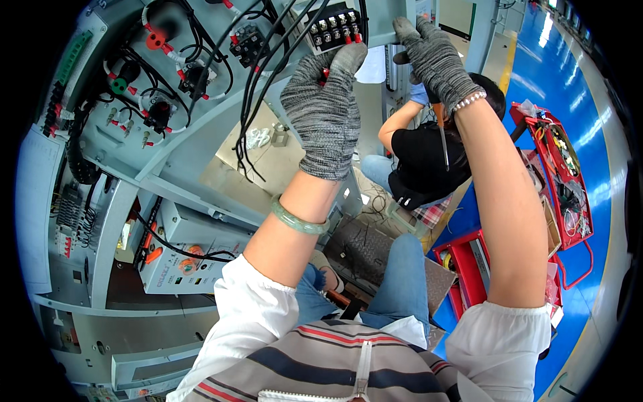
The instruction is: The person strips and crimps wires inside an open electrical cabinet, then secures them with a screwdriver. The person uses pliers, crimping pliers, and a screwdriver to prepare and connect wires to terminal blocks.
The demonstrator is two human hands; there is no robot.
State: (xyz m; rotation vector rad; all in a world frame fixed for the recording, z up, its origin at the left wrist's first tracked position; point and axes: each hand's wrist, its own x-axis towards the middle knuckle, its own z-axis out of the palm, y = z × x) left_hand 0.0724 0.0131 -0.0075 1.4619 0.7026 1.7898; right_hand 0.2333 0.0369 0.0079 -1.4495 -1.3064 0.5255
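Note:
My left hand [323, 110], in a grey knitted glove, is closed just below a black terminal block [335, 30] with rows of metal screws. Its thumb tip touches the block's lower edge by red-sleeved wire ends. A bit of red [326, 75] shows between thumb and fingers, apparently a wire end; the rest is hidden. My right hand [437, 63], gloved alike, is raised beside the cabinet frame with its fingers curled. From under it sticks a screwdriver [440, 117] with an orange handle, shaft pointing down. Loose black wires [251, 114] hang left of my left hand.
A co-worker in a black top [429, 151] crouches beyond my arms, a blue-gloved hand near the frame. The cabinet panel [181, 124] at left carries wired components. A white box [194, 258] lies lower left. Red toolboxes [469, 268] stand on the blue floor at right.

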